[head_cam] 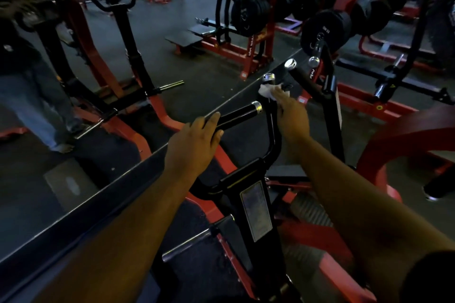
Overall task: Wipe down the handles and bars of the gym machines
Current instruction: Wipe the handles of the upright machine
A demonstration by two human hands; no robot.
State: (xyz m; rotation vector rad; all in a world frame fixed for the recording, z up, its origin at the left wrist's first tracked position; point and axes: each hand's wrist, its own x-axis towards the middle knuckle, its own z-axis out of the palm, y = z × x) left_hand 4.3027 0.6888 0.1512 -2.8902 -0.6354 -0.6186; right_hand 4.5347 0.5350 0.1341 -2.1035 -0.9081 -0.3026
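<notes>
Head view: cloth [267,91] half-hidden under right hand [291,115].

Both arms reach forward, left grip [194,140] curled closed, right grip [291,115] clutching.

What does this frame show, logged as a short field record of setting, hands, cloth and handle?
setting: gym floor, red and black machines beside a mirror
left hand: grips the black side handle with chrome end cap
right hand: presses the white wiping cloth against the upright black handle with chrome top
stage: wiping under way
</notes>
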